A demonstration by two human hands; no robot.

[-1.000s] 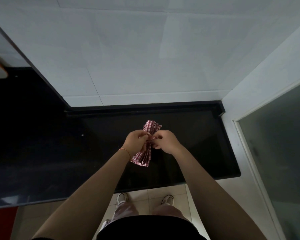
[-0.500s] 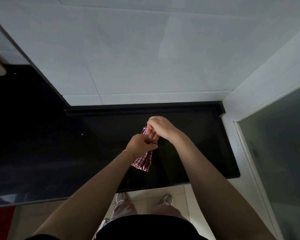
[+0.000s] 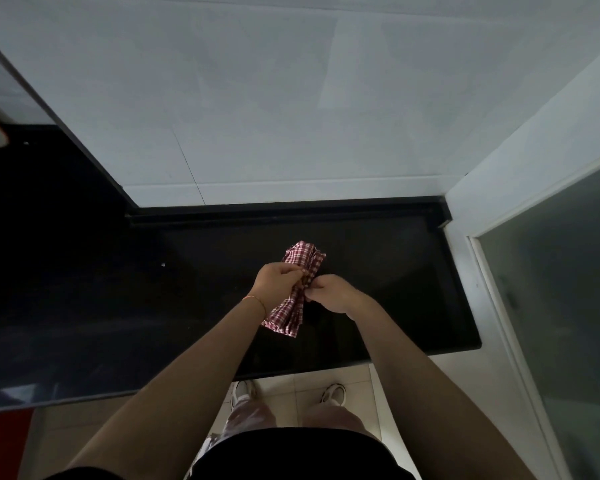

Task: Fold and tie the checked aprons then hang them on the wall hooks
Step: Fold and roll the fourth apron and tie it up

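A red-and-white checked apron (image 3: 293, 313), folded into a narrow bundle, is held above the black countertop (image 3: 395, 289). My left hand (image 3: 278, 282) grips the bundle's middle from the left, fingers curled round it. My right hand (image 3: 329, 297) pinches the cloth at the same spot from the right. The bundle's upper end (image 3: 305, 254) sticks out above both hands and its lower end fans out below the left wrist. The apron's ties are hidden between the fingers. No wall hooks are in view.
A white tiled wall (image 3: 291, 116) rises behind the counter. At the right stands a white wall corner with a frosted glass door (image 3: 561, 323). The counter runs on to the left. Pale floor tiles and my shoes (image 3: 333, 393) show below its front edge.
My right hand has come back down from above the bundle to its right side. The apron's upper end, hidden half a second ago, shows again above both hands.
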